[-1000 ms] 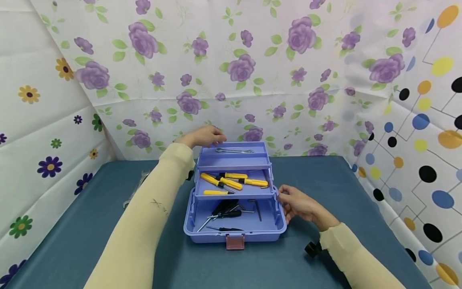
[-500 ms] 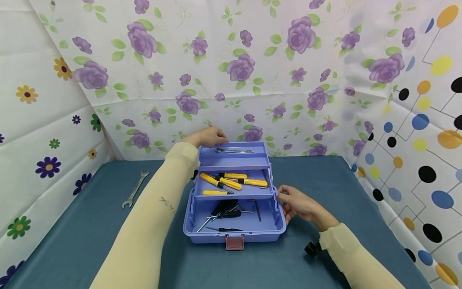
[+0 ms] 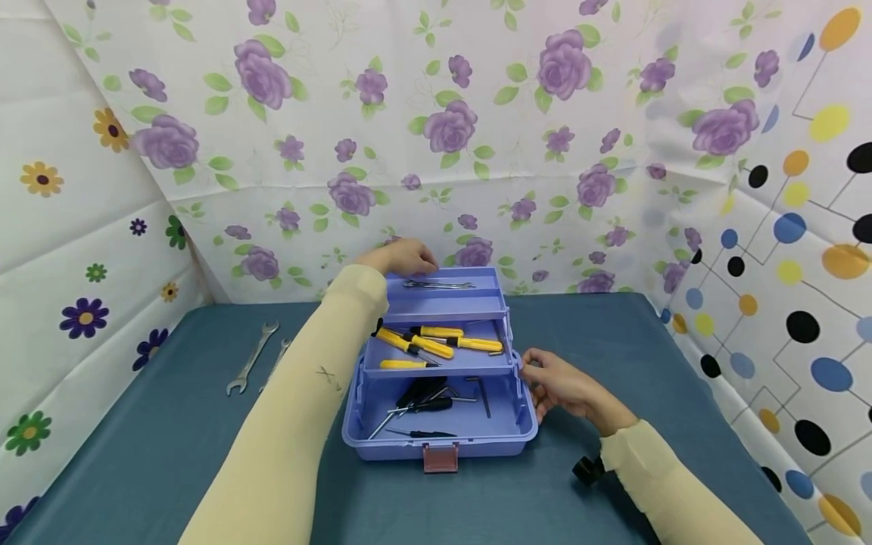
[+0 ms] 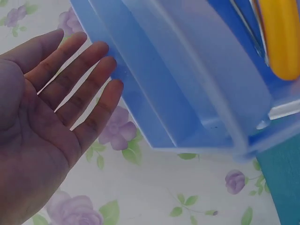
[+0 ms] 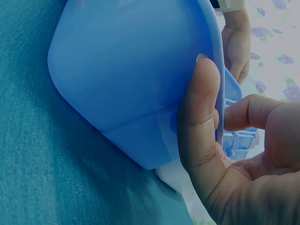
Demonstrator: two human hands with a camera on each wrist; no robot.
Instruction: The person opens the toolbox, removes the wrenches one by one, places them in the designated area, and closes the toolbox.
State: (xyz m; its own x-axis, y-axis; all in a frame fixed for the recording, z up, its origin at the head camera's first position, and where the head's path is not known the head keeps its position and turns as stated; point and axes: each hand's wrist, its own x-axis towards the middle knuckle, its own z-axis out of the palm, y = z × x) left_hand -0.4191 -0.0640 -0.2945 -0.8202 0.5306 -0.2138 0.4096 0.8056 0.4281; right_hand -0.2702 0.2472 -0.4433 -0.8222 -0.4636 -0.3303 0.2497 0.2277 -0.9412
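An open purple-blue toolbox (image 3: 381, 452) with stepped trays stands on the table. My left hand (image 3: 403, 257) is at the back left of its top tray (image 3: 446, 304). In the left wrist view the fingers of that hand (image 4: 47, 117) are extended, their tips at the tray's edge, holding nothing. My right hand (image 3: 564, 387) pinches the box's right rim, the thumb (image 5: 200, 117) against the outer wall. A small wrench (image 3: 439, 285) lies in the top tray, yellow-handled screwdrivers (image 3: 480, 344) in the middle one, black-handled screwdrivers (image 3: 432, 405) and a hex key (image 3: 484, 397) in the bottom.
Two wrenches lie left of the box: one open-ended wrench (image 3: 252, 362) in full view, another wrench (image 3: 275, 359) partly behind my left sleeve. A reddish latch (image 3: 440, 459) hangs at the box's front. Patterned cloth (image 3: 450, 189) rises behind the blue-green table (image 3: 586, 325).
My left hand and forearm have shifted slightly right over the top tray's back edge, uncovering the wrenches on the table. My right hand stays at the rim.
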